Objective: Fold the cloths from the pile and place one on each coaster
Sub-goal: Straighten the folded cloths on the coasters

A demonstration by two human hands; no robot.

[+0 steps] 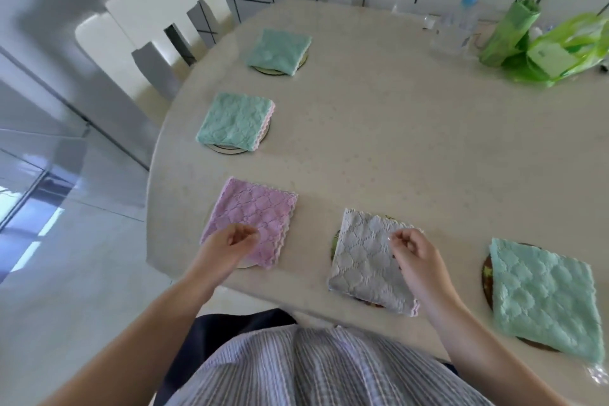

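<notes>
Five folded cloths lie on the round beige table, each over a coaster. Two green cloths sit far left, with coaster rims peeking out. A pink cloth covers a coaster at near left. My left hand hovers over its near corner, fingers loosely curled, holding nothing. A grey cloth lies on a coaster in front of me. My right hand rests at its right edge, fingers loosely curled. A larger green cloth covers a dark coaster at right.
A white chair stands at the table's far left. By the tiled wall at the back right stand a clear bottle with a blue cap, a green roll of bags and a green plastic bag.
</notes>
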